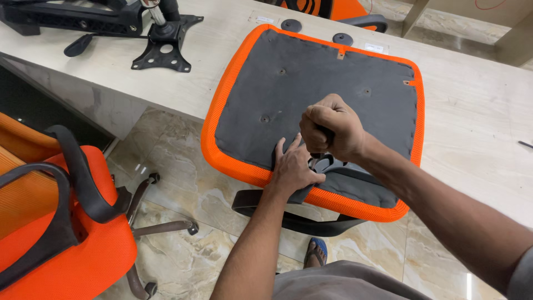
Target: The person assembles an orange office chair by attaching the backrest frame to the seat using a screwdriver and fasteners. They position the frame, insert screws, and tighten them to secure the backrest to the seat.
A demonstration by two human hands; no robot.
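Right hand (pixel 332 129) is closed in a fist grip around a tool handle, of which only a short dark and metallic stub (pixel 314 161) shows beneath the fist; the tool's kind cannot be told. Its tip meets the black armrest bracket (pixel 327 165) lying on the underside of the seat cushion (pixel 311 83). Left hand (pixel 293 166) lies flat, fingers spread, pressing on the same bracket just beside the tool; it grips nothing.

Seat cushion: orange mesh border, dark grey fabric underside facing up, with several small mounting holes visible. It rests at the near edge of the table (pixel 477 116), its near corner overhanging that edge. The black armrest (pixel 294 219) hangs below the overhang, past the table edge.

On the table's far left corner: a black metal chair mechanism (pixel 161 47) with a chrome gas cylinder (pixel 154 12) and a lever. Along the far edge, beyond the cushion: two small black round caps (pixel 291 25).

On the marble floor (pixel 189 261) at left: an assembled orange office chair (pixel 61 222) with black armrests and part of its star base showing. A foot in a blue sandal (pixel 315 253) stands on the floor below the cushion.
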